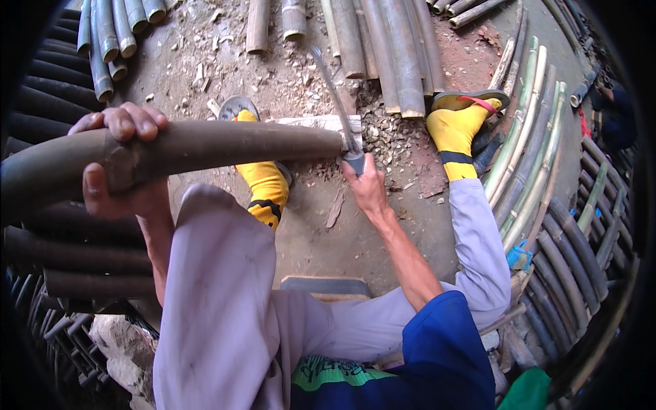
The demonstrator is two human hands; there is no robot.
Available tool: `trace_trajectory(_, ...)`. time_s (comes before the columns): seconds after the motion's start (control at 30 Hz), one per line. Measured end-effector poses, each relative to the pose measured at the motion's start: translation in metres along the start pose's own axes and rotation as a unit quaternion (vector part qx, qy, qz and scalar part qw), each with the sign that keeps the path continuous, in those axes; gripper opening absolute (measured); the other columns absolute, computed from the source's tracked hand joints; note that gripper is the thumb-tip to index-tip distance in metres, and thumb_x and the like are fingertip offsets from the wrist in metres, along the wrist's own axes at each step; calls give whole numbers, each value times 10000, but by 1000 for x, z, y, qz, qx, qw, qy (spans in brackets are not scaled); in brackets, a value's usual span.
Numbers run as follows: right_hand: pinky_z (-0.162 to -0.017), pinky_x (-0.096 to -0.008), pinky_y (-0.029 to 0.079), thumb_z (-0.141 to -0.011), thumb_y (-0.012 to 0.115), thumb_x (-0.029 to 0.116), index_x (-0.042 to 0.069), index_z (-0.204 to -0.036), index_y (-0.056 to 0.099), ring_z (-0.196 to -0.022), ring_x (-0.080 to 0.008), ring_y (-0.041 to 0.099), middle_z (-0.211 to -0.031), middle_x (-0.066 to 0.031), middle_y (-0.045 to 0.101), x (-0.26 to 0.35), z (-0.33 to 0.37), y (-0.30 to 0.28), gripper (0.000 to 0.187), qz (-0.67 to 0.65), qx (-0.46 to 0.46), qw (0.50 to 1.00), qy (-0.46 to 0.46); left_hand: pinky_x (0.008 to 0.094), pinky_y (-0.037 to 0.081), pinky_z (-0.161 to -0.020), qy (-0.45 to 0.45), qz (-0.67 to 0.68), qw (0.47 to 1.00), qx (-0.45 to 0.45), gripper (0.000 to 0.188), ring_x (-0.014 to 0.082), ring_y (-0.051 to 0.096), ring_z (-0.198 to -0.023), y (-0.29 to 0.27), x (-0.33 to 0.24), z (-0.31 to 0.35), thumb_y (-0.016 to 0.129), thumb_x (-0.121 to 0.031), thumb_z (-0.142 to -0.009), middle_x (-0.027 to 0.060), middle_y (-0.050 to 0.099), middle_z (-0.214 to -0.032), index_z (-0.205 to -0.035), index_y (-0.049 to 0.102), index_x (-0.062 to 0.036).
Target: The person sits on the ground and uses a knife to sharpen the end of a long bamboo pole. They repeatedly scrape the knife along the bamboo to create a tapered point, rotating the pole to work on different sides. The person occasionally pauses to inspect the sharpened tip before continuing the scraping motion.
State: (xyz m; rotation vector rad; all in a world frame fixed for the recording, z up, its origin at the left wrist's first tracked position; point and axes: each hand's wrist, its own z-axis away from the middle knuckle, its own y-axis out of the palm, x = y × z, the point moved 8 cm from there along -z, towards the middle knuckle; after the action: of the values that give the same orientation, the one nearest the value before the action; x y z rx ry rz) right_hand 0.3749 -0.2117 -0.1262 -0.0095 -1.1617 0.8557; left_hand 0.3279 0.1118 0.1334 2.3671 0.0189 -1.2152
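Observation:
My left hand (131, 123) is wrapped round a thick, dark bamboo pole (225, 145) near a node. The fingers lie over the top and the thumb is below. The pole comes in from the left and crosses above my raised left leg. In my right hand (370, 190) is the grey handle of a knife with a long, narrow blade (335, 96). The blade points up and away, right beside the pole's cut end. Whether the blade touches the bamboo I cannot tell. A pale wooden block (311, 122) lies on the ground behind that end.
Chips (393, 130) litter the ground. Dark bamboo poles (51, 123) are stacked at the left, with more poles (389, 51) lying ahead. Green split lengths (529, 137) lie at the right. My feet wear yellow socks (451, 133) and sandals. A low seat edge (324, 285) shows beneath me.

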Motion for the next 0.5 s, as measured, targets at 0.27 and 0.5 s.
trace_trajectory(0.27,-450,-324,511,-913,518,444,24,-974,473,-529,-208,621,-642,-110,598,43,27,-21,427,-53,-139,965,-215,456,448,-820,-19,-30,999,18,625,269,542,-861,-1,-5,-2,539,-417,-738,134,525,-928,-1226,433,-41)
trace_trajectory(0.5,-487,-395,499,-911,457,518,3,-999,459,-588,-288,653,-691,-164,624,12,1,-10,523,77,-33,996,-45,453,421,-907,-36,-84,965,-244,488,272,555,-926,-1,-18,-3,546,-258,-815,173,527,-976,-1202,403,2)
